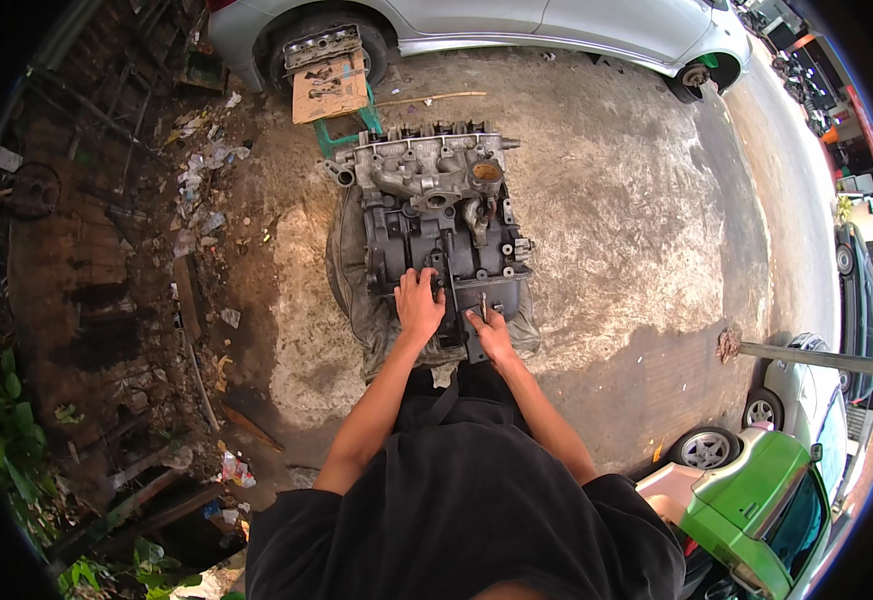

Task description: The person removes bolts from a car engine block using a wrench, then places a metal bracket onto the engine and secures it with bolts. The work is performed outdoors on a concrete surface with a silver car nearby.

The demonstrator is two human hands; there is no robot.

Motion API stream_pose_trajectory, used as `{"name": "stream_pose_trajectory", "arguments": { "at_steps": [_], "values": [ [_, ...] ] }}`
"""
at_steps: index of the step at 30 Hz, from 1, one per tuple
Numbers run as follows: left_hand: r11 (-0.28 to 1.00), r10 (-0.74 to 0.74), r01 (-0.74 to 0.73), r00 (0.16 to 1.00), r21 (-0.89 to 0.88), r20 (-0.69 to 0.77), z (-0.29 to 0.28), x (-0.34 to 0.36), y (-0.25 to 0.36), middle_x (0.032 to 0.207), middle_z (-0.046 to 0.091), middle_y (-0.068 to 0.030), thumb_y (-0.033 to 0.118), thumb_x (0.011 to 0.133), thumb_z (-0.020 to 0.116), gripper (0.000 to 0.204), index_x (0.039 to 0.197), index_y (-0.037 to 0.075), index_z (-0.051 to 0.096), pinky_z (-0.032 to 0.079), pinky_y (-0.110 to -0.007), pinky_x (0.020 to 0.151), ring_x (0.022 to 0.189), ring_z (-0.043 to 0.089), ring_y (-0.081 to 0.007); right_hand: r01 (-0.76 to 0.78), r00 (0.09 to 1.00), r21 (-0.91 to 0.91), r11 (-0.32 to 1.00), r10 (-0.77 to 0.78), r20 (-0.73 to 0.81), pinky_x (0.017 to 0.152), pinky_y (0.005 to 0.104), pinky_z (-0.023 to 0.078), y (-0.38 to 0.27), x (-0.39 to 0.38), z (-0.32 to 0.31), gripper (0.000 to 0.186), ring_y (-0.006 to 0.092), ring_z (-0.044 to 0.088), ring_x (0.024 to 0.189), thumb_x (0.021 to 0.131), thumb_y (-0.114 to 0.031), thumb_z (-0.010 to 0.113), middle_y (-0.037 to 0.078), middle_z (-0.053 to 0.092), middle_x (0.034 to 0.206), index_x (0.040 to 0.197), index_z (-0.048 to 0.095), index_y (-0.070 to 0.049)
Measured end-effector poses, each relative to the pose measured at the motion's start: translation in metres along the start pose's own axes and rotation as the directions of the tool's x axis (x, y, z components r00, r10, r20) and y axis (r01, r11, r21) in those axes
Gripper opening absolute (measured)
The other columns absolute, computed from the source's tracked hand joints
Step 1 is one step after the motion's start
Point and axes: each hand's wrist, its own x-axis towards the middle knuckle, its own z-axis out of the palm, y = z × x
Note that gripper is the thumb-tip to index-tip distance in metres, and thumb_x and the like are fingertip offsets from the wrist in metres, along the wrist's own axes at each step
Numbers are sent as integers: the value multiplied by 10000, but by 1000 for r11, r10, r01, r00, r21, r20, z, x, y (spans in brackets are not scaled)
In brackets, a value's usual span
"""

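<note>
A car engine (443, 215) lies in front of me, with a pale metal cylinder head and intake manifold (436, 180) on its far side and a dark block nearer me. My left hand (418, 305) rests on the near left part, fingers bent but apart, with the fingertips touching the dark surface. At the near edge my right hand (491, 332) is closed on a dark metal bracket (475, 349) with holes. A thin metal rod (484, 303) stands up beside its fingers; whether they grip it is hidden.
Under the engine lies a dark cloth-like cover (354, 320). Beyond it, a green stool (326, 135) carries cardboard (328, 90) and another cylinder head (321, 45). A silver car (546, 25) stands at the far side. Litter (196, 185) lies left; a green vehicle (756, 500) stands near right.
</note>
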Motion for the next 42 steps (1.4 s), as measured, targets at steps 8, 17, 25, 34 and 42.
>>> {"name": "stream_pose_trajectory", "arguments": {
  "at_steps": [8, 17, 25, 34, 42],
  "values": [
    [997, 28, -28, 1000, 76, 0, 9, 10, -4, 1003, 545, -111, 195, 778, 805, 233, 925, 71, 674, 400, -431, 848, 1031, 532, -297, 30, 999, 2, 1000, -30, 18, 870, 291, 453, 4, 2, -3, 311, 136, 601, 964, 992, -188, 609, 67, 697, 1085, 1201, 634, 42],
    [997, 31, -32, 999, 77, 17, 9, 10, -3, 1011, 550, -114, 174, 753, 806, 227, 896, 51, 679, 403, -429, 860, 1037, 530, -291, 22, 1000, 12, 1000, -22, 18, 877, 292, 451, 3, 1, -2, 310, 134, 598, 972, 997, -185, 600, 73, 697, 1089, 1207, 632, 41],
    [999, -41, 40, 994, 17, 97, 10, 6, -5, 1054, 549, -134, 152, 806, 754, 264, 1016, 54, 627, 436, -454, 867, 1060, 535, -318, -24, 999, -6, 1000, 24, 37, 895, 296, 445, -1, -4, -4, 324, 138, 584, 977, 994, -195, 605, 72, 691, 1089, 1211, 629, 44],
    [998, 2, 3, 997, -60, 82, 5, -6, -7, 1088, 548, -151, 122, 858, 707, 337, 1162, 79, 569, 453, -473, 881, 1088, 543, -349, -37, 999, -87, 996, 40, 33, 867, 292, 450, 10, 1, -9, 355, 139, 582, 950, 1002, -259, 594, 67, 690, 1038, 1180, 642, 45],
    [978, 39, -55, 996, -199, -84, -8, -19, 7, 1061, 530, -171, 77, 874, 628, 314, 1177, 62, 548, 423, -476, 858, 1041, 534, -366, -21, 977, -67, 998, 6, -215, 631, 296, 441, 4, -9, -18, 425, 127, 535, 666, 1053, -327, 440, 53, 603, 763, 1152, 656, 26]
  ]
}}
